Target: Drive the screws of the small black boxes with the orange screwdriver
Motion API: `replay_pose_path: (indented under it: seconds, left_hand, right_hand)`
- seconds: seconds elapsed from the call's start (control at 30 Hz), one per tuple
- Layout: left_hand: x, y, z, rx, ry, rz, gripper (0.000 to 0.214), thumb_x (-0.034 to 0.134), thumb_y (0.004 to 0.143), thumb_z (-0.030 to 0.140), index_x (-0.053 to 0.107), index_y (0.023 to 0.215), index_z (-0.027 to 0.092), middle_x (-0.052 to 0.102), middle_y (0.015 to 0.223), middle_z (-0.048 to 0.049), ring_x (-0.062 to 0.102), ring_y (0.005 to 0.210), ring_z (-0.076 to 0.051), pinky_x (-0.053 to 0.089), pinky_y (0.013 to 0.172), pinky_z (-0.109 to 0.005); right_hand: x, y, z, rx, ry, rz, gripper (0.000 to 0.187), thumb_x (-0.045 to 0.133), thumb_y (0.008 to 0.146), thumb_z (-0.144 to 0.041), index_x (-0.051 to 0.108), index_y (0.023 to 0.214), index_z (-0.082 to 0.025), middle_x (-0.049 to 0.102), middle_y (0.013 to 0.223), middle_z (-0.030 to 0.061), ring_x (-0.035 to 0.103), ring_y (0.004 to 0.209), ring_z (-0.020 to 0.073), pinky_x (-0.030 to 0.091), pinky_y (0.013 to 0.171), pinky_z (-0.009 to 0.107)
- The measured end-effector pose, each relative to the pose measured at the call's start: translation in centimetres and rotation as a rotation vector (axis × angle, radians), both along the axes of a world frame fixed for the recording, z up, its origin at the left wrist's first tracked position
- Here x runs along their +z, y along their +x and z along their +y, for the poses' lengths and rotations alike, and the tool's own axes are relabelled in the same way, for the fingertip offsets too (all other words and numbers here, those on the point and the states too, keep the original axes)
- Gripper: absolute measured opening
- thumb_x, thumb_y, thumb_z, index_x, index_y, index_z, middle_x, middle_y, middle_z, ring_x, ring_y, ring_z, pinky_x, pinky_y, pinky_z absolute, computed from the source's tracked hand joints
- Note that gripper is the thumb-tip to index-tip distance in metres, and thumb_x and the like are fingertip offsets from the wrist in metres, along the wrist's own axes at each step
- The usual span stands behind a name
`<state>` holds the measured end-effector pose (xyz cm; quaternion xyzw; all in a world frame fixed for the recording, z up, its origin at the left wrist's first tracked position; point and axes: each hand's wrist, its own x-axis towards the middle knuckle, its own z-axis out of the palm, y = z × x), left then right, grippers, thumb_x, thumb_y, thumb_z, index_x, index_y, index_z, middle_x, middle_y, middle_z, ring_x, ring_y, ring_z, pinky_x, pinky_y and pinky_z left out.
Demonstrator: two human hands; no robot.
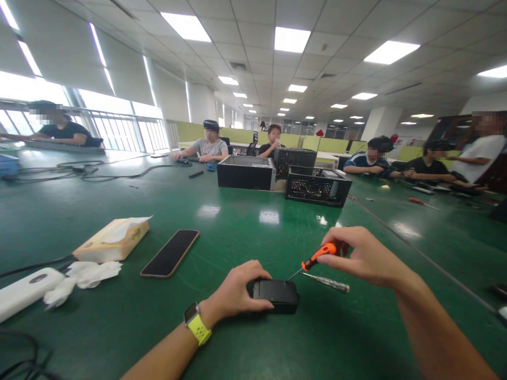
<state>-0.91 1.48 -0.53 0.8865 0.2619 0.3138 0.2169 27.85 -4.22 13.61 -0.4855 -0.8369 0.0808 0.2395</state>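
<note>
My left hand (237, 290), with a yellow-strapped watch on its wrist, is closed over the left side of a small black box (277, 295) lying on the green table (253, 227). My right hand (366, 256) pinches an orange-handled screwdriver (317, 257) by its handle. The screwdriver's tip points down and left and reaches the top right of the box. A second, metal-shafted tool (327, 283) lies on the table just right of the box, under my right hand.
A dark phone (170, 253) lies face up left of the box, beside a tissue box (113, 240), crumpled tissues (93, 274) and a white device (26, 290). Black computer cases (317, 186) stand mid-table. Several people sit around the far edge. Cables run at the left.
</note>
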Motion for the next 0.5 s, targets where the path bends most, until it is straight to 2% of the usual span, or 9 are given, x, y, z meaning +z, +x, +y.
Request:
replay_pose_path:
  seconds: [0.1, 0.23, 0.37, 0.5]
  left_hand:
    - [0.0, 0.0, 0.0, -0.001, 0.001, 0.006, 0.045, 0.084, 0.069, 0.045, 0.069, 0.102, 0.017, 0.064, 0.094, -0.0063, 0.059, 0.084, -0.022, 0.045, 0.075, -0.031]
    - [-0.1, -0.1, 0.0, -0.007, 0.01, 0.008, 0.045, 0.083, 0.07, 0.046, 0.069, 0.102, 0.017, 0.064, 0.093, -0.0065, 0.059, 0.084, -0.022, 0.046, 0.075, -0.031]
    - [-0.1, -0.1, 0.0, -0.007, 0.022, 0.006, 0.045, 0.082, 0.071, 0.046, 0.069, 0.103, 0.017, 0.064, 0.092, -0.0065, 0.059, 0.084, -0.022, 0.045, 0.074, -0.031]
    - [0.0, 0.0, 0.0, -0.01, 0.031, 0.008, 0.045, 0.082, 0.071, 0.048, 0.069, 0.103, 0.017, 0.064, 0.091, -0.0061, 0.059, 0.084, -0.021, 0.045, 0.074, -0.03]
  right_hand:
    - [-0.2, -0.4, 0.0, -0.036, 0.026, 0.089, 0.024, 0.067, 0.083, -0.041, 0.066, 0.076, -0.018, 0.061, 0.066, 0.0, 0.051, 0.057, 0.0124, 0.039, 0.053, 0.025]
    - [-0.4, -0.9, -0.2, 0.041, -0.015, 0.199, 0.022, 0.068, 0.082, -0.039, 0.067, 0.081, -0.017, 0.065, 0.072, 0.002, 0.055, 0.061, 0.0134, 0.043, 0.056, 0.025]
    - [-0.8, -1.6, -0.2, 0.129, -0.055, 0.199, 0.018, 0.069, 0.082, -0.036, 0.068, 0.082, -0.018, 0.065, 0.073, 0.0007, 0.055, 0.063, 0.0132, 0.043, 0.058, 0.025]
    - [-1.0, -2.2, -0.1, 0.137, -0.035, 0.188, 0.014, 0.069, 0.081, -0.032, 0.068, 0.081, -0.018, 0.065, 0.073, 0.0001, 0.055, 0.064, 0.0131, 0.042, 0.059, 0.026]
